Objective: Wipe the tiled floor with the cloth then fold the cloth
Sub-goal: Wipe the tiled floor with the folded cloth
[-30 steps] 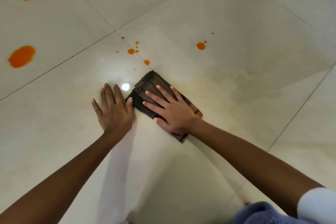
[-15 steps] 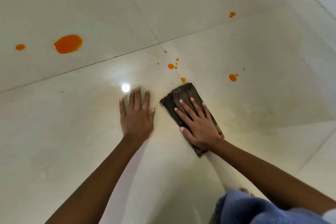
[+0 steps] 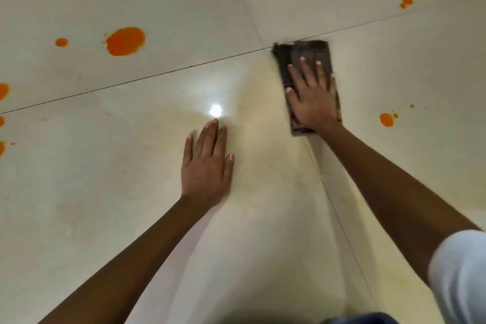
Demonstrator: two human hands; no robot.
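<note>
Folded dark brown cloth (image 3: 302, 54) lies on the tiled floor (image 3: 105, 192), its far end at the crossing of two grout lines, edges blurred. Right hand (image 3: 314, 102): grip unclenched, fingers straight, palm pressing flat on the cloth's near half. Left hand (image 3: 206, 166): flat on bare tile, fingers straight, holding nothing, apart from the cloth. Large orange spill (image 3: 125, 41) far left; smaller orange spots (image 3: 386, 119) right of the cloth. Lamp glare (image 3: 215, 110) just beyond the left fingertips.
</note>
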